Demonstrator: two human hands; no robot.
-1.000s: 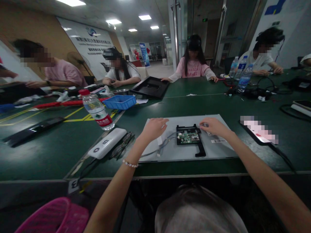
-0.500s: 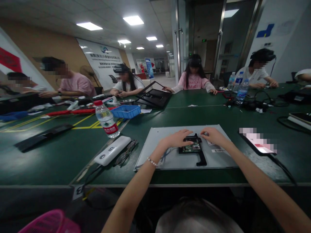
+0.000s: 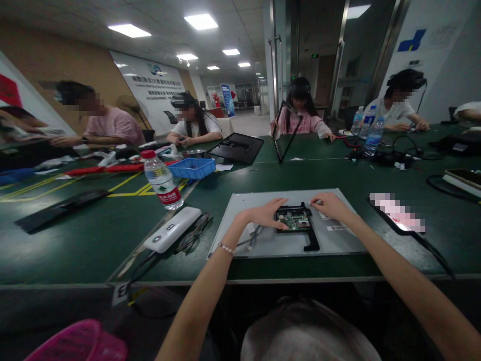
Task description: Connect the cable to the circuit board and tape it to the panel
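Note:
A flat grey panel (image 3: 227, 220) lies on the table in front of me. On it sits a black bracket (image 3: 311, 242) around a green circuit board (image 3: 295, 221). My left hand (image 3: 265, 212) rests at the board's left side, thumb and fingers spread, the thumb at the board's lower left edge. My right hand (image 3: 329, 205) is pinched closed just beyond the bracket's upper right corner; a small pale spot shows at its fingertips, too small to name. Grey cables (image 3: 252, 237) lie on the panel beneath my left wrist.
Left of the panel are a white power bank (image 3: 173, 229), eyeglasses (image 3: 193, 233) and a water bottle (image 3: 162, 181). A blue tray (image 3: 193, 169) stands farther back. A phone (image 3: 394, 213) with a cable lies right. Across the table, a person holds a black frame (image 3: 288, 145).
My left hand has shifted left, uncovering more of the circuit board. My right hand stays near the bracket corner. Across the table, a person has raised the black frame away from a dark panel.

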